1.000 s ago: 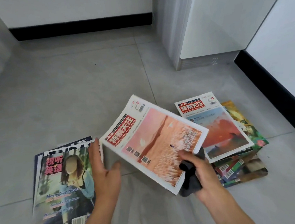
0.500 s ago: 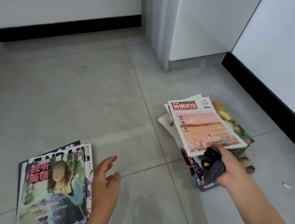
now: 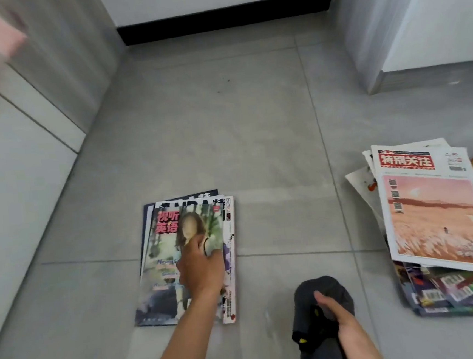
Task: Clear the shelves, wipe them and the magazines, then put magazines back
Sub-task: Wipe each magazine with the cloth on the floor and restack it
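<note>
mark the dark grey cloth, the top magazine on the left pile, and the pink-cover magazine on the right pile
dark grey cloth (image 3: 329, 287), head view, upper fold above thumb
green-cover top magazine (image 3: 161, 251), head view, left cover area
pink-cover magazine (image 3: 439, 219), head view, cover centre

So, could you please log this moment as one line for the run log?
left hand: on left stack | right hand: grips cloth | right stack: untouched | floor: both stacks

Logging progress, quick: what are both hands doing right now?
Left hand: on the green magazine; grip cannot be told.
Right hand: holding the dark cloth.
</note>
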Available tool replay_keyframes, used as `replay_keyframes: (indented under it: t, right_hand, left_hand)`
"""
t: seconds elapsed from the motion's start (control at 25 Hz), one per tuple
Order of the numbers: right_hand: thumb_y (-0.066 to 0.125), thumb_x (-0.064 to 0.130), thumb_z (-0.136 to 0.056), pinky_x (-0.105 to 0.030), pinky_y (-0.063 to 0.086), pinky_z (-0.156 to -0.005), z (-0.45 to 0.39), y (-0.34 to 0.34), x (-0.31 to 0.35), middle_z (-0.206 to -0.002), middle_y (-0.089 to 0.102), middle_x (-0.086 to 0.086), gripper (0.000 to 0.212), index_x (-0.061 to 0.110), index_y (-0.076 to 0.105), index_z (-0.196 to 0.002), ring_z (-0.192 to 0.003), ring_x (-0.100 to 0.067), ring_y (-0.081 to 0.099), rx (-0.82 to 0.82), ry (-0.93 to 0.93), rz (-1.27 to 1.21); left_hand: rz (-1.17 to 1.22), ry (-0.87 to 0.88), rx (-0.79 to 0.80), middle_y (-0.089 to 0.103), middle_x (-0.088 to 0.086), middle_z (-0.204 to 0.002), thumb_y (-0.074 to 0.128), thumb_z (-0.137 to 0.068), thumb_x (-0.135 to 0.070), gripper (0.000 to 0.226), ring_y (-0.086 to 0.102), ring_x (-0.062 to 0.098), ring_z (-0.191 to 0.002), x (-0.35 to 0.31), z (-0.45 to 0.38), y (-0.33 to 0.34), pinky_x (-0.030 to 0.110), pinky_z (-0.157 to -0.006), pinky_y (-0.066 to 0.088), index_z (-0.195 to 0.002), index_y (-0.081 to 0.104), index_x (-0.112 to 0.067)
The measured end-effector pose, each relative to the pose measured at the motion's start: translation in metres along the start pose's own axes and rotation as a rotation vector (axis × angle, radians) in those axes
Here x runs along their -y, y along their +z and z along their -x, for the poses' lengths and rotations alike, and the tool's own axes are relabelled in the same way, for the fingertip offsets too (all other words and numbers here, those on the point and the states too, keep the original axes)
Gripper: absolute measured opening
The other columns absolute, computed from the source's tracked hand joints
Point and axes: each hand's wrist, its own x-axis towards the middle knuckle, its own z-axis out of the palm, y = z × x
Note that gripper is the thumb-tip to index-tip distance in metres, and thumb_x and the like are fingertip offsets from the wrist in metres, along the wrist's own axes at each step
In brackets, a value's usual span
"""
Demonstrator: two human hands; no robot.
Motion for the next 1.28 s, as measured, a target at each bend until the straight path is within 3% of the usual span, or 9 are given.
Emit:
replay_keyframes:
  t: [0.12, 0.32, 0.44, 0.6, 0.76, 0.92, 1.0, 1.16, 1.28]
  right_hand:
    - [0.082, 0.019, -0.056, -0.027, 0.048, -0.046, -0.010, 0.035, -0.019, -0.070, 0.062, -0.018, 0.023, 0.009, 0.069, -0.072, -0.051, -0.028, 0.060, 0.050, 0.067, 0.020]
    - [0.064, 0.007, -0.082, -0.042, 0.053, -0.078, -0.032, 0.053, -0.021, -0.095, 0.074, -0.014, 0.031, 0.016, 0.070, -0.111, -0.089, -0.034, 0.067, 0.049, 0.089, -0.004]
    - [0.057, 0.000, -0.086, -0.038, 0.055, -0.068, -0.047, 0.048, -0.004, -0.097, 0.073, -0.010, 0.038, 0.018, 0.065, -0.119, -0.087, -0.029, 0.067, -0.034, -0.076, 0.034]
    - [0.057, -0.002, -0.088, -0.034, 0.049, -0.068, -0.066, 0.017, 0.047, -0.106, 0.065, -0.011, 0.047, 0.023, 0.058, -0.127, -0.082, -0.022, 0.062, -0.258, -0.328, 0.057]
    - [0.057, 0.001, -0.088, -0.031, 0.046, -0.063, -0.075, -0.022, 0.070, -0.100, 0.062, -0.011, 0.042, 0.018, 0.057, -0.126, -0.076, -0.021, 0.059, -0.366, -0.378, 0.018]
    - [0.061, 0.004, -0.086, -0.027, 0.042, -0.056, -0.069, -0.034, 0.076, -0.098, 0.062, -0.009, 0.035, 0.019, 0.057, -0.117, -0.081, -0.028, 0.058, -0.368, -0.460, 0.123]
    - [0.066, 0.004, -0.087, -0.030, 0.044, -0.067, -0.061, -0.026, 0.078, -0.103, 0.062, -0.001, 0.039, 0.026, 0.052, -0.117, -0.091, -0.023, 0.059, -0.336, -0.641, 0.341]
    - [0.073, 0.026, -0.088, -0.046, 0.043, -0.108, -0.082, -0.032, 0.055, -0.154, 0.038, -0.004, 0.060, 0.023, 0.049, -0.143, -0.136, -0.027, 0.041, -0.313, -0.950, 1.432]
    - [0.045, 0.052, -0.097, -0.056, 0.043, -0.104, -0.098, -0.038, 0.003, -0.154, 0.042, -0.007, 0.057, 0.024, 0.049, -0.146, -0.138, -0.036, 0.041, -0.272, -0.901, 1.809]
  left_hand:
    - [-0.393, -0.123, -0.033, 0.042, 0.010, -0.141, 0.072, -0.077, -0.046, 0.072, 0.037, 0.036, -0.131, 0.036, -0.036, -0.041, 0.056, -0.106, 0.035, -0.137, 0.039, -0.026]
    - [-0.450, -0.173, -0.046, 0.037, 0.018, -0.145, 0.076, -0.060, -0.073, 0.118, 0.037, 0.042, -0.131, 0.062, -0.053, -0.061, 0.055, -0.106, 0.035, -0.148, 0.021, -0.018]
    - [-0.467, -0.093, -0.174, 0.044, 0.021, -0.136, 0.080, -0.072, -0.053, 0.095, 0.042, 0.040, -0.123, 0.060, -0.058, -0.063, 0.052, -0.097, 0.042, -0.143, 0.033, -0.011]
    - [-0.154, 0.008, -0.175, 0.068, 0.008, -0.098, 0.059, -0.096, -0.021, 0.018, 0.060, 0.028, -0.081, 0.055, -0.051, -0.062, 0.034, -0.068, 0.044, -0.111, 0.056, -0.012]
    - [0.194, 0.030, 0.070, 0.068, -0.001, -0.099, 0.051, -0.100, -0.022, 0.007, 0.064, 0.013, -0.078, 0.023, -0.023, -0.041, 0.024, -0.059, 0.044, -0.106, 0.054, -0.025]
    - [0.236, -0.058, 0.278, 0.061, -0.008, -0.095, 0.050, -0.101, -0.021, 0.006, 0.059, 0.010, -0.074, -0.004, 0.021, 0.008, 0.021, -0.059, 0.044, -0.105, 0.052, -0.024]
    - [0.203, -0.077, 0.343, 0.065, -0.003, -0.096, 0.053, -0.100, -0.018, 0.006, 0.062, 0.014, -0.078, -0.004, 0.039, 0.032, 0.023, -0.063, 0.045, -0.099, 0.059, -0.018]
    - [-0.095, 0.107, 0.409, 0.066, -0.006, -0.075, 0.066, -0.093, -0.019, 0.016, 0.061, 0.006, -0.067, 0.007, 0.048, 0.052, 0.013, -0.055, 0.039, -0.077, 0.064, -0.017]
    - [-0.164, 0.185, 0.362, 0.064, -0.011, -0.081, 0.071, -0.089, -0.023, 0.014, 0.060, 0.002, -0.072, 0.005, 0.044, 0.050, 0.012, -0.059, 0.038, -0.086, 0.058, -0.022]
